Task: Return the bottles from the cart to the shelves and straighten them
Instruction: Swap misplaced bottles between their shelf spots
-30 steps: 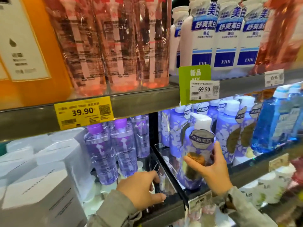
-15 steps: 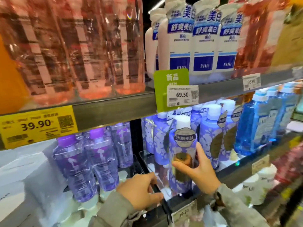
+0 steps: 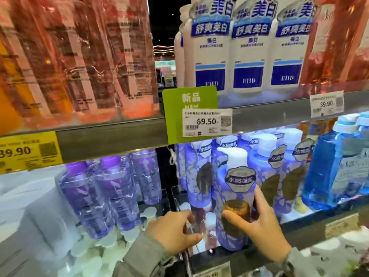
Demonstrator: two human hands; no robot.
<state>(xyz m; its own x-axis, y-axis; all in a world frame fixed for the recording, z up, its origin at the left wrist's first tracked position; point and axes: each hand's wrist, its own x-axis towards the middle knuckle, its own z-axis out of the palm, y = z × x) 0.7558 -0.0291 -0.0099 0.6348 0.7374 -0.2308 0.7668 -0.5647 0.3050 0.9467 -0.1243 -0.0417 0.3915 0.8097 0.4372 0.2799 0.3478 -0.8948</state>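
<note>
A purple floral pump bottle (image 3: pixel 235 188) with a white pump top stands upright at the front of the lower shelf (image 3: pixel 303 224). My right hand (image 3: pixel 259 226) grips its lower half, thumb across the brown label. Behind it stand several matching purple floral bottles (image 3: pixel 267 172) in rows. My left hand (image 3: pixel 173 230) grips the clear plastic divider (image 3: pixel 196 220) at the shelf's front, just left of the held bottle. The cart is out of view.
Clear purple bottles (image 3: pixel 111 192) stand left of the divider. Blue bottles (image 3: pixel 329 168) are at the right. On the upper shelf sit pink bottles (image 3: pixel 83 56) and white bottles (image 3: pixel 247 48). A green tag (image 3: pixel 189 114) hangs over the shelf edge. White boxes (image 3: pixel 30 216) lie lower left.
The view has moved closer and shifted right. My right hand has kept its grip on the purple floral bottle, which now stands upright at the shelf front. My left hand stays at the divider.
</note>
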